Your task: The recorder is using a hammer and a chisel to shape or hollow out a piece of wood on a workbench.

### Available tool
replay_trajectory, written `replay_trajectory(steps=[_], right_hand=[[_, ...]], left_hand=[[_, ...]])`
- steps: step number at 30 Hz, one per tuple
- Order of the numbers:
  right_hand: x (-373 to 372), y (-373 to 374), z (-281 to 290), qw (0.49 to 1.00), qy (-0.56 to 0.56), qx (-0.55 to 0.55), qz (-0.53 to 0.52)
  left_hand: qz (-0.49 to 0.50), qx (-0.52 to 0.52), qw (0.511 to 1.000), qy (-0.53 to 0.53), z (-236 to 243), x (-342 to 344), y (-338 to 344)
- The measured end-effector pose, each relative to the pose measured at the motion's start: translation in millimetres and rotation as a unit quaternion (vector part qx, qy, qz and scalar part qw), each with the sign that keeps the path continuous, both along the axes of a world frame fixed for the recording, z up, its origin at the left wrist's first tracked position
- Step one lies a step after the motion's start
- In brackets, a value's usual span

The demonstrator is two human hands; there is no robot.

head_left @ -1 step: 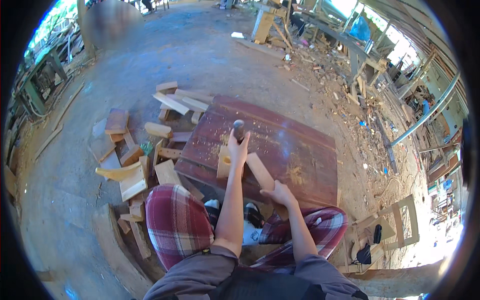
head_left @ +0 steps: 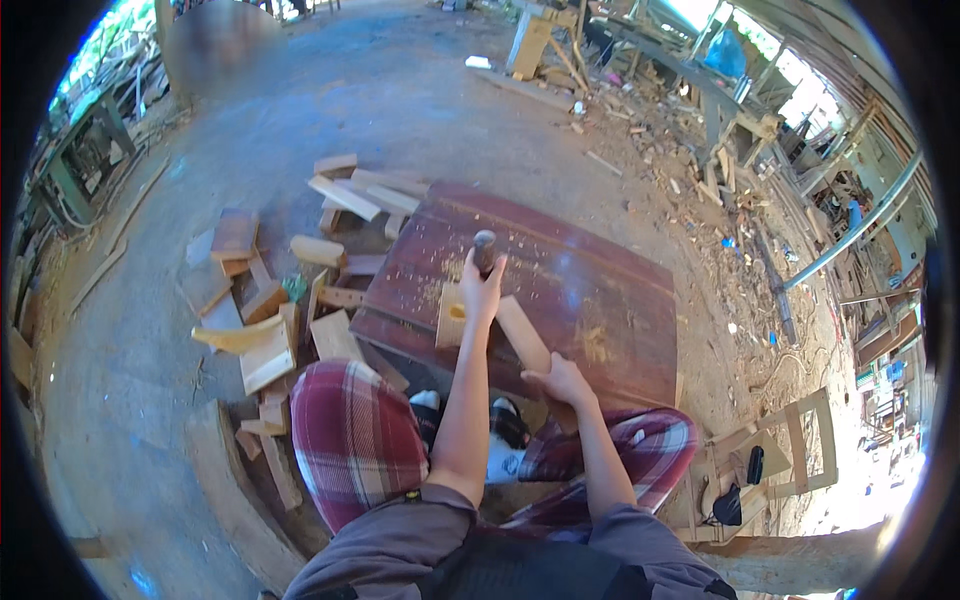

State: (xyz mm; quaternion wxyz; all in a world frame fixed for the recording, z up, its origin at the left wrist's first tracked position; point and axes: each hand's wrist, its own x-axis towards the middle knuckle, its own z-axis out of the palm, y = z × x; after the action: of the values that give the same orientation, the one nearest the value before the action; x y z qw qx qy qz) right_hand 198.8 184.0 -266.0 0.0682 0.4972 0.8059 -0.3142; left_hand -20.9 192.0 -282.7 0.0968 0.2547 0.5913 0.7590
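Observation:
My left hand is closed around the upright dark handle of a chisel, whose rounded top end sticks up past my fingers. Its blade is hidden behind the hand. Right under that hand lies a pale wood block with a yellowish rounded cut in its face. My right hand grips a flat wooden mallet by its lower part, and the broad end slants up and left, close to the left wrist and apart from the chisel's top. Both hands are over a reddish-brown wooden board.
Wood chips are scattered over the board. Loose offcuts and a curved yellowish wood piece lie piled at its left. A wooden frame rests at the right. My plaid-covered knees flank the board's near edge. Farther right stands a workbench among debris.

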Motion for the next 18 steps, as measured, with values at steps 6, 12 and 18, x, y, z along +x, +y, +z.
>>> replay_trajectory(steps=[6, 12, 18], right_hand=[[-1.7, 10.0, -8.7, 0.997, 0.074, 0.002, -0.007], [-2.3, 15.0, -3.9, 0.998, 0.069, 0.013, -0.001], [6.1, 20.0, -0.8, 0.999, 0.010, 0.046, 0.007]], left_hand=[[-0.049, 0.025, 0.998, 0.003, 22.5, 22.7, 5.1], [-0.075, -0.009, 0.996, 0.037, 22.0, 44.7, 14.0], [-0.039, -0.054, 0.989, 0.129, 25.2, 61.0, 15.5]])
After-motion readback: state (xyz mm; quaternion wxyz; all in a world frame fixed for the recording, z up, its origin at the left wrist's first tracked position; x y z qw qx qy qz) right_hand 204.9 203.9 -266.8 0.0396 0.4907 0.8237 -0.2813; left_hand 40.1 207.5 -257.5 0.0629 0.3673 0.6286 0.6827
